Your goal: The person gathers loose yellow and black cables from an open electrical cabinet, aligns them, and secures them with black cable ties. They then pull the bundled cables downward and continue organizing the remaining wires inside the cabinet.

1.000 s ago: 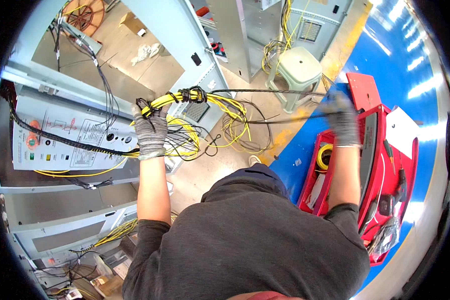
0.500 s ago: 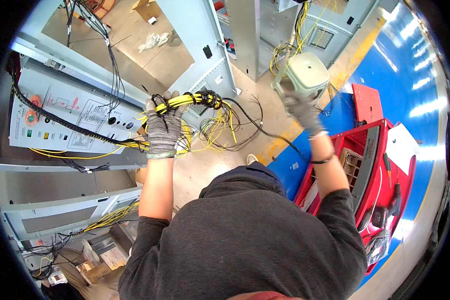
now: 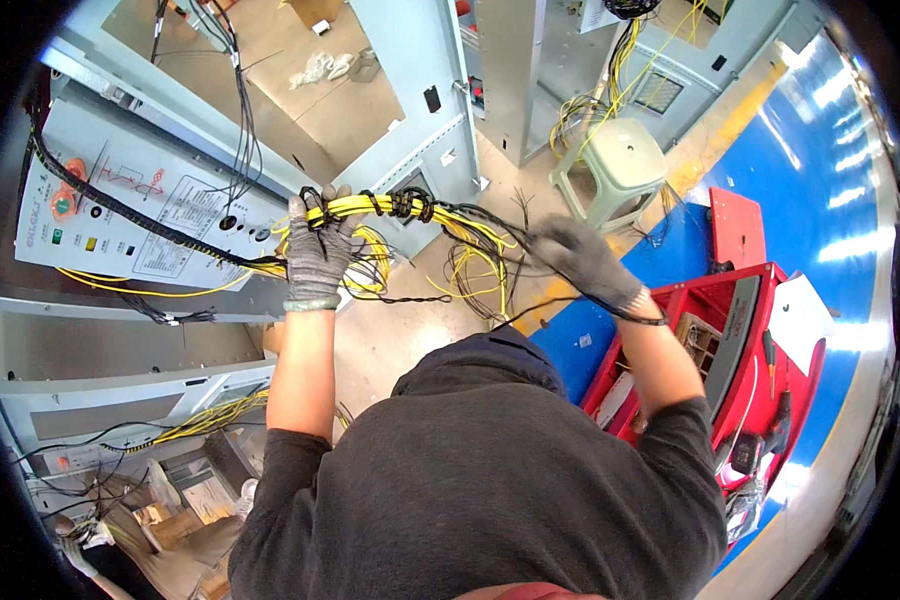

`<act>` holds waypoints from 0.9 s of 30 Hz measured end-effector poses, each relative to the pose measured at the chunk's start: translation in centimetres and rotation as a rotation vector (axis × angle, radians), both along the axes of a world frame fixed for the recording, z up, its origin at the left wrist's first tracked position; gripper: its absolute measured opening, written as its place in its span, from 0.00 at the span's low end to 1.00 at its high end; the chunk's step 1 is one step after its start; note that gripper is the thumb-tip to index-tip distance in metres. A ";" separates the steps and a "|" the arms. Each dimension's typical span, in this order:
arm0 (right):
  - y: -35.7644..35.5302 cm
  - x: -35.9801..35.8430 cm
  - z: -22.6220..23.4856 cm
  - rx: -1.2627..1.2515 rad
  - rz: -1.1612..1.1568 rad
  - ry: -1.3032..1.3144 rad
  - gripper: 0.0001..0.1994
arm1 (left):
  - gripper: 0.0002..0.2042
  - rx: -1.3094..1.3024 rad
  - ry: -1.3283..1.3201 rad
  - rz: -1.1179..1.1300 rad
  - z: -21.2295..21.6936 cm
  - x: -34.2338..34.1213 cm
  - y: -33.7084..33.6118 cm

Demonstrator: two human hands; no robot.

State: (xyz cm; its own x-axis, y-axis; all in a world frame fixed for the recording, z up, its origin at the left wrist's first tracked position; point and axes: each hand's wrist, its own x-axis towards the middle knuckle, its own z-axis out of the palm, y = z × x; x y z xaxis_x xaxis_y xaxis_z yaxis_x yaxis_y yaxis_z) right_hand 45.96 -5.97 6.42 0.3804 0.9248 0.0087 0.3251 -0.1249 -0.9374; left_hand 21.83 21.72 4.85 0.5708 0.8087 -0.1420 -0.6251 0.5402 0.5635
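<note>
My left hand, in a grey knit glove, is closed around a wire bundle of yellow and black wires. Black wrapping circles the bundle just right of that hand. From the wrapped part, a long black cord-like strand runs to my right hand, also gloved and slightly blurred. Its fingers are curled shut on the strand, which passes on along the wrist. Loose yellow wire ends hang below the bundle, between my hands. Leftward, the bundle continues along a grey panel with buttons and a diagram.
A pale green stool stands ahead to the right. Beside my right arm is a red tool cart carrying a power drill and a screwdriver. Open metal cabinet frames stand ahead. At lower left, another person's gloved hand shows.
My right hand has moved down and left, nearer the bundle, and the black strand now runs more directly to it. My left hand keeps its hold. The view has shifted slightly.
</note>
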 end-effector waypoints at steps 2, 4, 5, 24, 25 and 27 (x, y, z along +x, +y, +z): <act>-4.7 1.7 -0.5 -0.160 0.017 -0.311 0.08 | 0.15 -0.055 0.041 0.015 -0.9 -0.7 1.0; -10.7 6.4 -4.5 -0.277 -0.212 -0.547 0.04 | 0.15 -0.081 0.059 -0.032 -1.9 -0.9 1.2; -13.7 8.7 -5.6 -0.272 -0.440 -0.762 0.07 | 0.15 -0.104 0.075 -0.013 -2.3 -1.3 1.2; 1.4 10.2 -3.7 0.199 -0.080 -0.667 0.17 | 0.14 -0.046 0.161 0.040 -1.4 -1.1 -2.2; 3.6 6.5 -3.4 0.093 0.022 -0.507 0.19 | 0.14 -0.067 0.167 0.055 -1.0 -0.8 -2.5; 7.7 1.5 -7.5 0.165 0.119 -0.360 0.20 | 0.15 -0.080 0.146 0.043 -0.4 0.0 -2.9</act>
State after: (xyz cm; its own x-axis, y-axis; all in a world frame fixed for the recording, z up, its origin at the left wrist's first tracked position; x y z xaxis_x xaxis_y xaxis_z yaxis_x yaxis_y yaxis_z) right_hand 47.50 1.70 -1.07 0.2165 0.9372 0.2736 0.6392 0.0758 -0.7653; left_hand 21.79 18.83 4.49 0.5045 0.8147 -0.2860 -0.5629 0.5615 0.6065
